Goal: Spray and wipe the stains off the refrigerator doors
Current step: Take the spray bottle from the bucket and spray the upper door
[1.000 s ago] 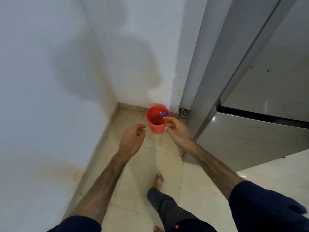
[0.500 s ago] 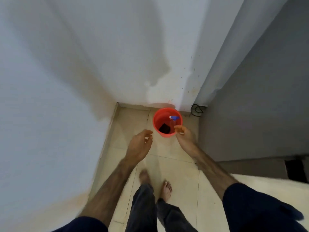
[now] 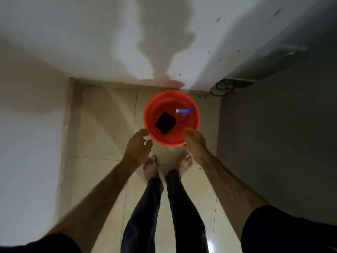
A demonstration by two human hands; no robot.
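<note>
Reaching down with both hands empty, left hand loosely curled beside the bucket rim and right hand over its near edge, risks tipping it, as bottle and cloth lie just beyond the fingers.

Red bucket stands upright on floor, holding a flat dark cloth and a spray bottle with blue head.

bucket mouth open above (wall behind)
</note>
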